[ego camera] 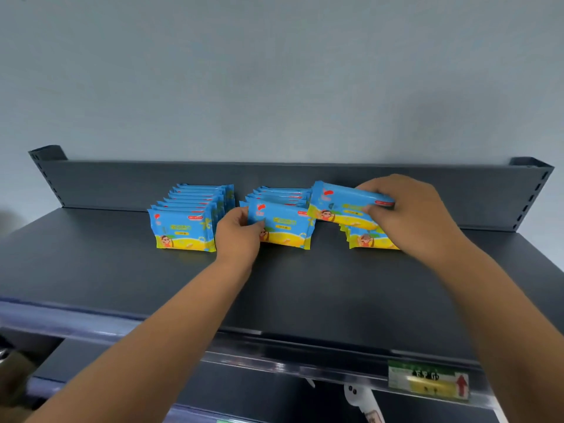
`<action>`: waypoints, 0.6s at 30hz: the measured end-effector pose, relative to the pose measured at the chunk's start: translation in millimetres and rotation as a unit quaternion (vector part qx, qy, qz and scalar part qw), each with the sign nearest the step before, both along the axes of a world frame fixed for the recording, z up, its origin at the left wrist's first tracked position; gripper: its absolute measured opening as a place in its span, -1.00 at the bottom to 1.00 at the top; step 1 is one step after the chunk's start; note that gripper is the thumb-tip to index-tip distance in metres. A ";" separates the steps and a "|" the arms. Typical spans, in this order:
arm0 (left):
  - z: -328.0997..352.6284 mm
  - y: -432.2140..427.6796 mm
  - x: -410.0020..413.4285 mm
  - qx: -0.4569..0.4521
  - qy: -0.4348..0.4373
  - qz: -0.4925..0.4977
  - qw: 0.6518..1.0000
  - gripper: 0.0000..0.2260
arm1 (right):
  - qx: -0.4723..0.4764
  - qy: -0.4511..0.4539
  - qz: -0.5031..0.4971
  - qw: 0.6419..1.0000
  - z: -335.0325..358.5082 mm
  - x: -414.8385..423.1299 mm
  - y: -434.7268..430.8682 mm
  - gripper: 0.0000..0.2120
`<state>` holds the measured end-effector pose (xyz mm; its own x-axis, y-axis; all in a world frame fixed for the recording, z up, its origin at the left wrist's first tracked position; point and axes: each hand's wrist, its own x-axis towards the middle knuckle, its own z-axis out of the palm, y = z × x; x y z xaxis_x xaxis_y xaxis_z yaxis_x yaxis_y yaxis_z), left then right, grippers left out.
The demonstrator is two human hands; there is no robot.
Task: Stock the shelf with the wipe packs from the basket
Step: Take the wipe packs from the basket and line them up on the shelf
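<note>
Mostly dark grey shelf (305,285), pale wall (274,71) behind, wipe packs (183,230)

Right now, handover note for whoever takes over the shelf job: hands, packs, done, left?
Left hand pinches the front pack of the middle row.
Right hand grips a loose pack, tilted, above the right row.
Done: left row and middle row stand upright on the shelf; right row only begun.
Left: set the loose pack into the right row, then fill on. Basket out of view, remaining stock unknown.
</note>
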<state>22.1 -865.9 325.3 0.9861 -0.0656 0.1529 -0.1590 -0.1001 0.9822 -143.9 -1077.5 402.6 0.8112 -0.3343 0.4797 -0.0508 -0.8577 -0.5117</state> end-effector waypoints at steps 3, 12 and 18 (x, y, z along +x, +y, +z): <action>-6.5 -6.5 6.5 0.036 0.008 0.042 0.998 -0.87 | -0.016 0.020 0.010 1.000 -2.7 8.4 -2.5 -0.70; -15.5 -9.9 12.4 0.052 0.045 0.062 0.996 -0.72 | -0.041 0.047 0.029 0.998 -10.0 31.0 -3.1 -0.71; -14.0 -5.8 13.2 0.056 0.050 0.069 0.995 -0.81 | -0.050 0.049 0.058 0.996 -10.9 42.8 1.4 -0.72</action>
<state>35.2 -871.7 311.4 0.9967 0.0601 0.0539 -0.0392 -0.2237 0.9739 -101.1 -1076.1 391.7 0.8858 -0.1903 0.4233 0.0058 -0.9074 -0.4201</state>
